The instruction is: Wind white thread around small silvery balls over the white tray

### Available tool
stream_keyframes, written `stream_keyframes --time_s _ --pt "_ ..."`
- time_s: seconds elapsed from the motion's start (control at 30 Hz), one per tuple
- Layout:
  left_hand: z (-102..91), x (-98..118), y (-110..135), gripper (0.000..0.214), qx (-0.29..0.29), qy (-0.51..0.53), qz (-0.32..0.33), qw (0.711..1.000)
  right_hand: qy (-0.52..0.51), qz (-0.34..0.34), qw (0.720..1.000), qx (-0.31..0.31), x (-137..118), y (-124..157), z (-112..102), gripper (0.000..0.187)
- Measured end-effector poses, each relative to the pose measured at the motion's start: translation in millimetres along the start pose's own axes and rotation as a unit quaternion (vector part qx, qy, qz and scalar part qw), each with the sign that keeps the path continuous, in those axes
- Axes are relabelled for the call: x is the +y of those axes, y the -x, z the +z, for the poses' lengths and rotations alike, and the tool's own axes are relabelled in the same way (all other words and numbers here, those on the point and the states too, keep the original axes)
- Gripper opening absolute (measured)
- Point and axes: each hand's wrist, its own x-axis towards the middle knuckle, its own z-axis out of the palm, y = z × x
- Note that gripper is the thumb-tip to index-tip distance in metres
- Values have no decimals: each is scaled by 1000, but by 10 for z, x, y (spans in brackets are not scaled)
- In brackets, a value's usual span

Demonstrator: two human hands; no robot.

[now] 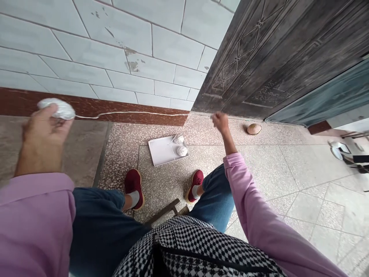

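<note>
From here I see a soft, fibrous white yarn ball (pixel 56 108), glossy chipped ceramic wall tiles (pixel 115 50), a scuffed dark metal door (pixel 273 57), a matt white card tray (pixel 161 152), and a speckled terrazzo floor (pixel 259 169).

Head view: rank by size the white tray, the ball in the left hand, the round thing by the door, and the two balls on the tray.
1. White tray
2. White yarn ball in the left hand, unsure: nearer the camera
3. Round tan object by the door
4. Two small yarn balls, alike, unranked
</note>
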Motion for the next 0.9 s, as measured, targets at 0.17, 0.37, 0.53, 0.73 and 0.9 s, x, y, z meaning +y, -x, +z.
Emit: stream_keyframes --time_s 0.17,0.37,0.53,0.73,0.9 --pt "366 -238 -452 64 160 238 -1 958 50 26 996 -69 193 112 298 16" --pt "1227 -79 -431 61 -74 266 13 961 -212 -77 957 -181 -243 62 1019 35" --pt "1779 119 -391 52 -154 279 -2 948 -330 -88 902 -263 -525 204 1512 43" --pt "1976 92 -538 46 -78 292 20 953 -245 -114 943 -196 -592 551 1270 62" --pt "2240 38 -565 57 -29 298 0 954 -132 -176 953 -210 -632 722 896 51"
